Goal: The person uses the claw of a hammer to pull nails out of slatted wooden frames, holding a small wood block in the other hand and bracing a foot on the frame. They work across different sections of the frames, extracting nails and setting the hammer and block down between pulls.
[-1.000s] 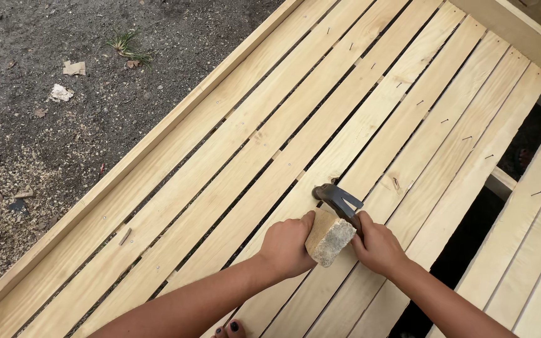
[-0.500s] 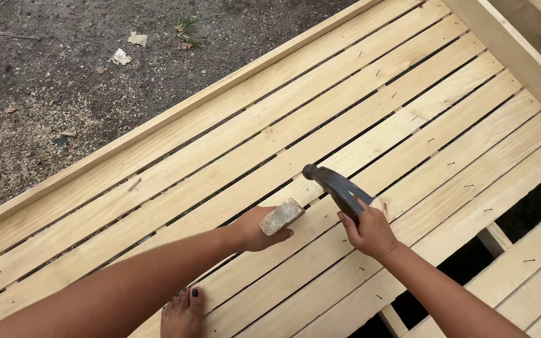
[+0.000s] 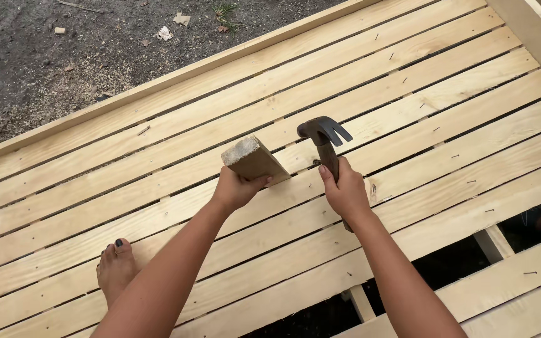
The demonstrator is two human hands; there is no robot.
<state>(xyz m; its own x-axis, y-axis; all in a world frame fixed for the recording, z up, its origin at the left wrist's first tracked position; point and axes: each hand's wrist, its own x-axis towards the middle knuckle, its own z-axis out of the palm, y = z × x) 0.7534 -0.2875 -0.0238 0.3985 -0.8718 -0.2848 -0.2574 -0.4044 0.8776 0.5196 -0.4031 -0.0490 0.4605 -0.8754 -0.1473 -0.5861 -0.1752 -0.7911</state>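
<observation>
My left hand [image 3: 236, 188] grips a short block of pale wood [image 3: 253, 159], held up at a tilt above the slats. My right hand [image 3: 345, 191] is closed around the handle of a dark claw hammer [image 3: 324, 134], whose head points up and away with the claw to the right. Both are over a frame of pale wooden slats [image 3: 408, 112] laid side by side with narrow gaps. Small nails stand partly driven in several slats [image 3: 458, 156].
My bare foot [image 3: 115, 266] rests on a slat at lower left. Dark gaps [image 3: 464, 263] open between slats at lower right, showing a cross-piece below. A raised side rail [image 3: 158, 84] borders the frame; beyond it lies dirt ground with sawdust and scraps [image 3: 64, 81].
Both hands have lifted off the slats: the wood block is now raised and tilted, and the hammer stands more upright with its head up. The view has shifted, showing more of my foot.
</observation>
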